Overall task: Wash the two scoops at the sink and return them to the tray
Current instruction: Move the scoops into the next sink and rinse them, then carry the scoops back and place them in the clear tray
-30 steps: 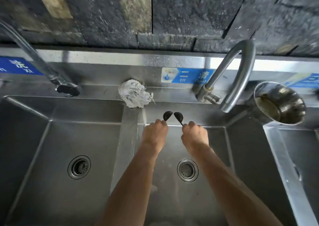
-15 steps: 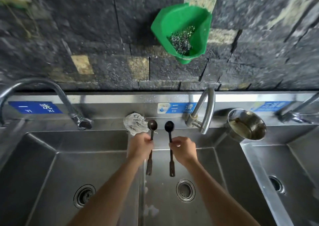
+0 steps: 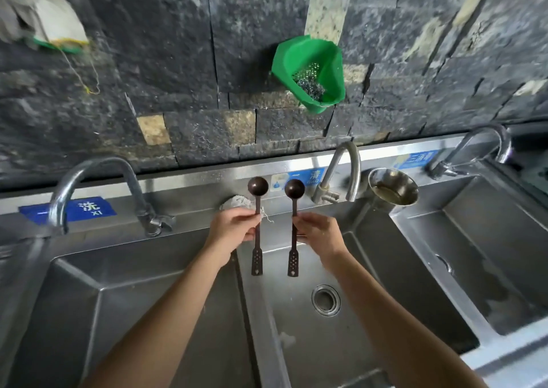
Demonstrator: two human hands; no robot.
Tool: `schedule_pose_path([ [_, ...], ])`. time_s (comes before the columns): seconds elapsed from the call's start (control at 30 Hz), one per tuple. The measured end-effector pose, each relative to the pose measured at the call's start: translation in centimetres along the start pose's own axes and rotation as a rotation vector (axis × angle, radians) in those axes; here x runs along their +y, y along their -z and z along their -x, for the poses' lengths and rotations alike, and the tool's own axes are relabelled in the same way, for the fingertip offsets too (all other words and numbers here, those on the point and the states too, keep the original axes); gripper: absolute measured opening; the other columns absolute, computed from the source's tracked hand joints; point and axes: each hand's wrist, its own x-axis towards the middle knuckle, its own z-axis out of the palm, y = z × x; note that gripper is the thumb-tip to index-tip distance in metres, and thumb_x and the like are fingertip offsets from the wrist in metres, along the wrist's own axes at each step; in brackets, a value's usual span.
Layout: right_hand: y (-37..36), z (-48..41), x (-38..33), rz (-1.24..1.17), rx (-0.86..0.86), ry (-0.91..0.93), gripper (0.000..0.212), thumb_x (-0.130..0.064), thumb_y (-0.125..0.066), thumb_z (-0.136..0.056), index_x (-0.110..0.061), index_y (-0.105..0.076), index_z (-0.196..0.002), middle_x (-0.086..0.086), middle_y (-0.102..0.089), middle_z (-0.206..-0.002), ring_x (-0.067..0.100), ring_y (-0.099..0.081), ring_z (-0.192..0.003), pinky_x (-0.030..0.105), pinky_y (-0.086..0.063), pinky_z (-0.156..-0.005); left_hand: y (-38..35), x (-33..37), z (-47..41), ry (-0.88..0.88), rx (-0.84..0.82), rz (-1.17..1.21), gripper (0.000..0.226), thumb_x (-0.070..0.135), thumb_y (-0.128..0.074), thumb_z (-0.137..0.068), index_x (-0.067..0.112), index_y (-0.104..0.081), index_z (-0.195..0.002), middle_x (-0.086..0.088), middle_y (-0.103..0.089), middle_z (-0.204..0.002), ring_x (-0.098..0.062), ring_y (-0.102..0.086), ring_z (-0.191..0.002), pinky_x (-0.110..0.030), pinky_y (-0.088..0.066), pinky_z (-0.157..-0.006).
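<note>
Now the left hand pinches one dark scoop and the right hand pinches the other scoop, both upright, side by side, apart, over the middle sink. Behind them curves a tap; higher hangs a green basket.

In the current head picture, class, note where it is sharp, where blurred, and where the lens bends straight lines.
Head view: the two scoops and both hands are fairly sharp; the cloth bag at upper left is smeared; the sink rim bows from wide-angle distortion; soft glare sits on the steel backsplash.
</note>
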Motion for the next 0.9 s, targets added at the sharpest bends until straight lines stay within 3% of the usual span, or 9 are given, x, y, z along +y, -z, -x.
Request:
schedule_pose_path([
  [0.17, -0.1, 4.0, -0.2, -0.011, 0.086, 0.055, 0.006, -0.005, -0.074, -0.090, -0.007, -0.080, -0.090, 0.015, -0.077, -0.080, 0.027, -0.071, -0.075, 0.036, -0.062, -0.073, 0.5, 1.2, 1.4, -0.063, -0.158, -0.001, 0.015, 0.014, -0.085, -0.077, 0.027, -0.078, -0.079, -0.002, -0.080, -0.078, -0.009, -0.070, -0.059, -0.020, -0.056, -0.058],
  [0.3, 1.0, 7.0, -0.3, -0.032, 0.158, 0.079, 0.004, -0.008, -0.077, -0.089, -0.008, -0.080, -0.091, 0.029, -0.076, -0.092, 0.031, -0.072, -0.080, 0.043, -0.063, -0.080, -0.7, 2.0, 2.7, -0.109, -0.289, -0.027, 0.012, 0.014, -0.085, -0.077, 0.024, -0.080, -0.081, -0.003, -0.080, -0.079, -0.010, -0.069, -0.062, -0.019, -0.056, -0.060],
  [0.4, 2.6, 9.5, -0.3, -0.020, 0.230, 0.078, 0.008, -0.007, -0.076, -0.089, -0.012, -0.079, -0.084, 0.020, -0.074, -0.082, 0.026, -0.068, -0.074, 0.035, -0.060, -0.071, -2.7, 1.8, 4.2, -0.120, -0.413, -0.074, 0.018, 0.012, -0.084, -0.078, 0.028, -0.081, -0.071, 0.001, -0.079, -0.073, -0.005, -0.068, -0.058, -0.017, -0.055, -0.058],
  [0.53, 6.1, 12.7, -0.2, -0.018, 0.335, 0.059, 0.004, -0.007, -0.077, -0.088, -0.007, -0.078, -0.092, 0.025, -0.071, -0.086, 0.031, -0.064, -0.078, 0.051, -0.058, -0.086, -6.3, 1.5, 6.1, -0.119, -0.530, -0.132, 0.008, 0.015, -0.083, -0.079, 0.022, -0.079, -0.077, 0.002, -0.078, -0.071, -0.007, -0.066, -0.058, -0.017, -0.056, -0.057],
  [0.6, 8.4, 14.5, -0.1, -0.012, 0.395, 0.039, 0.015, -0.009, -0.078, -0.088, 0.000, -0.077, -0.101, 0.031, -0.072, -0.089, 0.031, -0.064, -0.078, 0.052, -0.058, -0.088, -8.8, 1.4, 7.2, -0.118, -0.579, -0.138, 0.007, 0.015, -0.082, -0.080, 0.020, -0.077, -0.078, 0.003, -0.076, -0.068, -0.007, -0.063, -0.055, -0.016, -0.051, -0.054],
  [0.7, 11.7, 17.5, 0.1, 0.035, 0.470, 0.041, 0.017, -0.011, -0.079, -0.088, -0.002, -0.078, -0.102, 0.030, -0.075, -0.092, 0.029, -0.068, -0.076, 0.046, -0.063, -0.083, -12.5, 1.4, 9.0, -0.116, -0.665, -0.133, 0.005, 0.015, -0.081, -0.081, 0.018, -0.077, -0.079, 0.003, -0.077, -0.068, -0.004, -0.062, -0.053, -0.014, -0.049, -0.052],
  [0.77, 14.2, 19.8, 0.4, 0.035, 0.528, 0.043, 0.003, -0.011, -0.078, -0.088, -0.013, -0.079, -0.091, 0.016, -0.076, -0.080, 0.026, -0.069, -0.072, 0.041, -0.065, -0.076, -15.2, 1.4, 10.6, -0.127, -0.727, -0.168, 0.005, 0.018, -0.082, -0.080, 0.018, -0.078, -0.082, -0.001, -0.078, -0.075, -0.005, -0.064, -0.057, -0.015, -0.049, -0.055],
  [0.8, 15.2, 20.9, 0.7, 0.034, 0.548, 0.046, 0.006, -0.010, -0.078, -0.089, -0.016, -0.079, -0.087, 0.009, -0.076, -0.075, 0.023, -0.069, -0.069, 0.037, -0.066, -0.069, -16.4, 1.3, 11.4, -0.136, -0.751, -0.187, 0.005, 0.020, -0.083, -0.080, 0.018, -0.079, -0.083, -0.003, -0.079, -0.078, -0.007, -0.065, -0.061, -0.016, -0.050, -0.057],
  [0.9, 18.6, 24.9, 1.6, 0.021, 0.640, 0.042, 0.010, -0.009, -0.076, -0.090, -0.017, -0.079, -0.085, 0.006, -0.075, -0.071, 0.015, -0.071, -0.063, 0.022, -0.060, -0.059, -20.7, 0.9, 14.5, -0.170, -0.834, -0.240, 0.006, 0.024, -0.083, -0.079, 0.020, -0.079, -0.080, 0.000, -0.079, -0.075, -0.008, -0.067, -0.062, -0.020, -0.051, -0.059],
])
